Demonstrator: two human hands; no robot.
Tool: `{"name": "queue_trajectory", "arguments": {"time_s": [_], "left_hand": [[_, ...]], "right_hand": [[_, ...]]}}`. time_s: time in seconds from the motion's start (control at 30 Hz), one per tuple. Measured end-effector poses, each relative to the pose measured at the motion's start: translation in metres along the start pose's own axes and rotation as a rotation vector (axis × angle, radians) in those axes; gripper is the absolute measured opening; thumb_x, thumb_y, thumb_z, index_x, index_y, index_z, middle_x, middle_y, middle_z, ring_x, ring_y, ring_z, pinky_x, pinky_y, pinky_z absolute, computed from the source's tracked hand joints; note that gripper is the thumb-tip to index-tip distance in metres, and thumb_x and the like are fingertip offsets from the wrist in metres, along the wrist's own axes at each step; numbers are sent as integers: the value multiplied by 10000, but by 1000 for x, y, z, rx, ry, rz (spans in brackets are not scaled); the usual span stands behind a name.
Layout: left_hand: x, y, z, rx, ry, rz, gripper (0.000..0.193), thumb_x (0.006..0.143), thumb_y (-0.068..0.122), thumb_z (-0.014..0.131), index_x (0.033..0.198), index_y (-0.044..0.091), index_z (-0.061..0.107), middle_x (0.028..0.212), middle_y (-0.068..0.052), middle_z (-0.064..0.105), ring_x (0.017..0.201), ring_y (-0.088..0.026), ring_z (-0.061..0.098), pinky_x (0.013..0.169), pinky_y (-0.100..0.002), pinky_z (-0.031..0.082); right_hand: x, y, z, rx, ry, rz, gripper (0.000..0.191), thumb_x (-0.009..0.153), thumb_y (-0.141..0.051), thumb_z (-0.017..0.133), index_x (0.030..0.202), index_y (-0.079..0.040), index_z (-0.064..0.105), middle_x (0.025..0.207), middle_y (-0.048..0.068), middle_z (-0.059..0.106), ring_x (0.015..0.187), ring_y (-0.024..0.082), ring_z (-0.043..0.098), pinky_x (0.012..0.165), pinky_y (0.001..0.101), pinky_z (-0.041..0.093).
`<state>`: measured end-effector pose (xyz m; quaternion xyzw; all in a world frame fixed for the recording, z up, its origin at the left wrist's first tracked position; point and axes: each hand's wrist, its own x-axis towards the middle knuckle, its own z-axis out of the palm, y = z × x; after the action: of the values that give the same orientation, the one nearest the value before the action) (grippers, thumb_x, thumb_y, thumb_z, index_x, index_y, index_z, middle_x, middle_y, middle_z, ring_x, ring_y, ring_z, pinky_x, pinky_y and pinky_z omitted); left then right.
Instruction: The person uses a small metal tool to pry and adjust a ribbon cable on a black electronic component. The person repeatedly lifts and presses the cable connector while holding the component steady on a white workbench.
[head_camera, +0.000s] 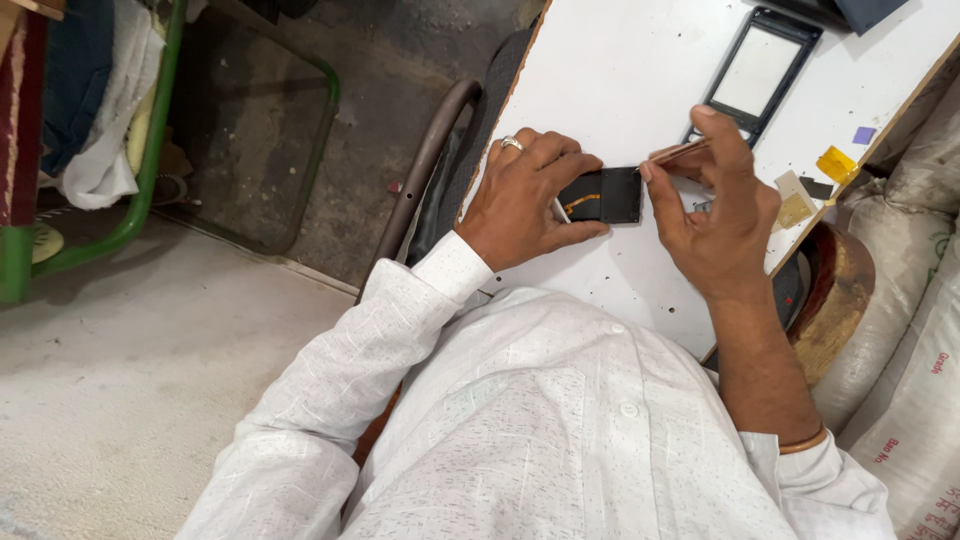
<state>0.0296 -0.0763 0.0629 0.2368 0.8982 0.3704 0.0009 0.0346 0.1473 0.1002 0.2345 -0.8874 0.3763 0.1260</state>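
Looking down from the head camera, a white table (610, 70) is seen to fill the upper middle, with grey concrete floor (120, 380) on one side and stacked sacks (905, 370) on the other. A green metal frame (150, 160) with cloths piled on it is placed at the far edge of the floor, and a curved dark chair back (425, 165) is seen just beside the table edge. The person's white shirt (540, 420) covers the lower part of the view.

On the table, well beyond the hands, a black phone frame (760, 70) with a pale window is laid flat. Small scraps (815, 185) — yellow, tan, dark and one purple — are scattered near the table's edge.

A small black part (610, 195) with an orange strip on it is lying flat on the table, between the two hands. It is held down by the left hand (530, 195): the fingers are curled and pressed together over its near end, with the thumb along its lower side. A ring (511, 144) is worn on this hand.

A thin brown tool (680, 152) is pinched by the right hand (715, 215) between thumb and forefinger — its tip is touching the upper corner of the part. The other fingers of this hand are folded under and cannot be seen clearly.
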Motion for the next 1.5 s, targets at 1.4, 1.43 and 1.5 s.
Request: {"name": "queue_trajectory", "arguments": {"time_s": [1.4,1.43,1.5], "left_hand": [[4,-9,7,1,-6,-5,624,740,489,904,1197,113,707,1142,-46,578,1056,-238,532,912,-418,440],[4,-9,7,1,-7,-4,622,742,490,903,1197,114,707,1141,-45,577,1055,-236,533,919,-418,441],[4,-9,7,1,-8,-3,617,746,493,902,1195,117,707,1140,-44,577,1055,-232,534,932,-419,444]], "right_hand": [[-10,23,10,83,36,60,589,1136,34,714,1527,-61,284,1004,160,756,1001,218,785,904,283,654],[-10,23,10,82,32,66,588,1137,31,716,1527,-60,286,1003,156,759,1002,216,787,907,284,655],[-10,24,10,84,29,72,583,1138,28,717,1524,-59,290,1002,152,761,1009,216,789,917,287,655]]}}
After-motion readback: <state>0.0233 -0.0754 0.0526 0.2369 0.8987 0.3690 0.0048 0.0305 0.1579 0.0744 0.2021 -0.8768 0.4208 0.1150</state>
